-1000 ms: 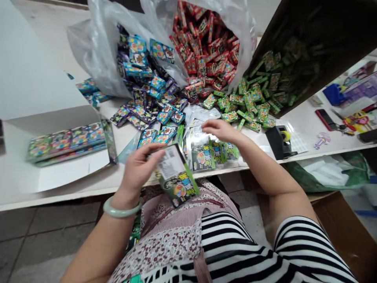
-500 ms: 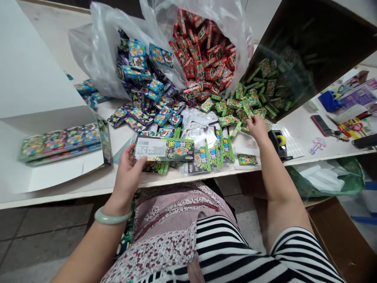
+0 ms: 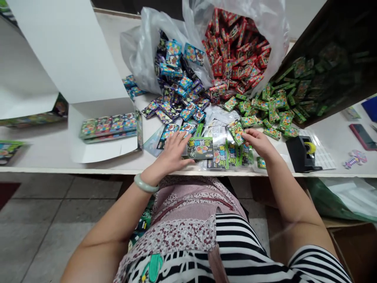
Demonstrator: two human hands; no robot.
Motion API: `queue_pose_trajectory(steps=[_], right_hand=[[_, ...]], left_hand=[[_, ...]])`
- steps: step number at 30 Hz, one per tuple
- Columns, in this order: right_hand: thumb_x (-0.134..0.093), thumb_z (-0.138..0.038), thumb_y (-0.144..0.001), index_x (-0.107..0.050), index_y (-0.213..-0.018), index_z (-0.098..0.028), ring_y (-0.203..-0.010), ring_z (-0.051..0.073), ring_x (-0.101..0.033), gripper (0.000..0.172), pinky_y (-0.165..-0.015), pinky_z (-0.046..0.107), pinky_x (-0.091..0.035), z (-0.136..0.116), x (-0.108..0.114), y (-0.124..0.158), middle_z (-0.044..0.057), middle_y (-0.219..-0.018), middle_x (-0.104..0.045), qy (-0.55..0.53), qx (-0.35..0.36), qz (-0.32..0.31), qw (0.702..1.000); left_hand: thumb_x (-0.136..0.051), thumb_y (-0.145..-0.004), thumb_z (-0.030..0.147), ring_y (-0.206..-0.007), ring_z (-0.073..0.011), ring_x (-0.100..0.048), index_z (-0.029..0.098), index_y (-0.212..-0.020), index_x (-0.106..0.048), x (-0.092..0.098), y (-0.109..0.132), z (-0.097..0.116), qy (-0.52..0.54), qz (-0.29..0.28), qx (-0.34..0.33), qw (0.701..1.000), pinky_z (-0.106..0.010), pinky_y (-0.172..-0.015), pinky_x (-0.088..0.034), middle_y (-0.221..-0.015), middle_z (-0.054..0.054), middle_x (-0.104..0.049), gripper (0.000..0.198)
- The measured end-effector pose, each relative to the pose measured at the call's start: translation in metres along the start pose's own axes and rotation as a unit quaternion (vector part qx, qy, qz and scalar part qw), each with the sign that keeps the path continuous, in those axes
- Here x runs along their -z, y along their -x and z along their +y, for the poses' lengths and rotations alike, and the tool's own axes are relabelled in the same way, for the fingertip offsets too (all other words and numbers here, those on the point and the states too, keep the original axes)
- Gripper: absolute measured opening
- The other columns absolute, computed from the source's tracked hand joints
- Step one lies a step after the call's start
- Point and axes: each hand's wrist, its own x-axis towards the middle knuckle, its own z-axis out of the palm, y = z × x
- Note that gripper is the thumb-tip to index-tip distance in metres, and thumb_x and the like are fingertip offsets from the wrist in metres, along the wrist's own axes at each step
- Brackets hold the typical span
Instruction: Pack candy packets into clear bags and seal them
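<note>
Left hand: open flat, fingers spread, palm down, gripping nothing. Resting on clear sleeves near the bench front edge, fingertips touching a filled sleeve. Right hand: fingertips closed in a pinch on a green pack, just above the sleeve row and close to the green pile.

Judged best handling:
- Keep the left palm pressing, since the sleeves look slippery and overlapped.
- Pinch the pack by its short edge, one pack only.
- Hold it level and square to a sleeve mouth.
- Mind the loose pack by the right wrist, near the edge and easily knocked off.

Around:
- Blue pile behind the left hand, spilling from a plastic bag.
- Red packs in a second bag, centre back.
- Dark box tipped over the green pile.
- White carton at left, open, with packs stacked in a row inside.
- Tape dispenser just right of the right forearm.
- Phone well apart at far right.
</note>
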Motion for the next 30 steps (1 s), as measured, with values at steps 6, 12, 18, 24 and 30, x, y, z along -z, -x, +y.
queue_pose_trajectory(steps=[6, 12, 18, 24, 30], right_hand=[[-0.069, -0.056, -0.074, -0.071, -0.094, -0.021, -0.060, 0.012, -0.048, 0.041, -0.060, 0.027, -0.042, -0.003, -0.004, -0.009, -0.003, -0.069, -0.061, 0.113, 0.059, -0.013, 0.992], [-0.057, -0.047, -0.088, -0.072, -0.101, -0.020, -0.105, 0.030, -0.063, 0.033, -0.097, 0.048, -0.047, -0.014, -0.012, -0.034, 0.012, -0.109, -0.071, 0.317, 0.164, -0.026, 0.934], [-0.069, -0.053, -0.080, -0.053, -0.138, -0.017, -0.129, 0.041, -0.050, 0.070, -0.106, 0.060, -0.040, -0.002, -0.029, -0.003, 0.021, -0.139, -0.058, 0.498, 0.173, 0.009, 0.850], [-0.069, -0.039, -0.080, -0.047, -0.144, -0.023, -0.131, 0.038, -0.051, 0.069, -0.108, 0.060, -0.042, -0.018, -0.029, 0.023, 0.017, -0.140, -0.056, 0.421, 0.261, 0.002, 0.869], [-0.067, -0.040, -0.085, -0.037, -0.152, -0.030, -0.135, 0.034, -0.047, 0.074, -0.111, 0.057, -0.041, -0.066, -0.054, 0.034, 0.013, -0.147, -0.048, 0.364, 0.375, -0.100, 0.846]], left_hand=[[-0.077, -0.079, 0.042, -0.152, -0.0419, -0.023, 0.020, -0.155, -0.028, -0.006, -0.010, 0.003, -0.031, -0.059, -0.001, 0.998, -0.065, -0.124, -0.011, -0.161, -0.020, -0.031, 0.094], [-0.083, -0.070, 0.050, -0.140, -0.0426, -0.038, 0.020, -0.156, -0.023, 0.000, -0.006, -0.007, -0.002, 0.016, -0.012, 1.000, -0.063, -0.122, -0.020, -0.147, -0.020, -0.042, 0.109], [-0.085, -0.065, 0.057, -0.134, -0.0418, -0.044, 0.021, -0.155, -0.024, 0.004, 0.000, -0.020, 0.028, 0.056, -0.035, 0.997, -0.059, -0.115, -0.036, -0.142, -0.018, -0.045, 0.115], [-0.083, -0.067, 0.061, -0.133, -0.0400, -0.046, 0.022, -0.156, -0.022, 0.008, 0.002, -0.025, 0.057, 0.070, -0.081, 0.993, -0.059, -0.115, -0.038, -0.141, -0.018, -0.046, 0.115], [-0.083, -0.068, 0.056, -0.135, -0.0388, -0.045, 0.023, -0.158, -0.020, 0.013, 0.011, -0.025, 0.075, 0.081, -0.115, 0.987, -0.057, -0.116, -0.038, -0.145, -0.017, -0.046, 0.115]])
